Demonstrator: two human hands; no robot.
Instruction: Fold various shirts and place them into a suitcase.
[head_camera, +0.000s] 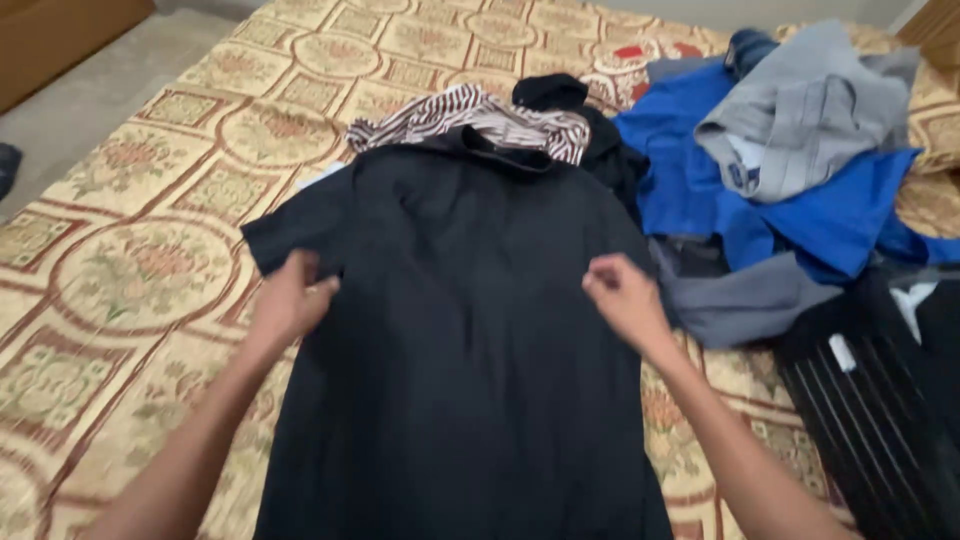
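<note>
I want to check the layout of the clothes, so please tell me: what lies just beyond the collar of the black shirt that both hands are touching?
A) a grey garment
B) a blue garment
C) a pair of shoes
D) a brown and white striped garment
D: the striped garment lies right behind the collar of the black shirt; the blue garment and grey garment lie off to the right.

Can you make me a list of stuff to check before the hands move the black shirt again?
1. Black shirt lies spread flat on the patterned bedspread: ok.
2. Left hand pinches the shirt's edge below the sleeve: ok.
3. Right hand grips the opposite edge: ok.
4. Collar free of the striped garment: not ok, they touch.
5. Pile of blue and grey clothes clear of the shirt: cannot tell.
</note>
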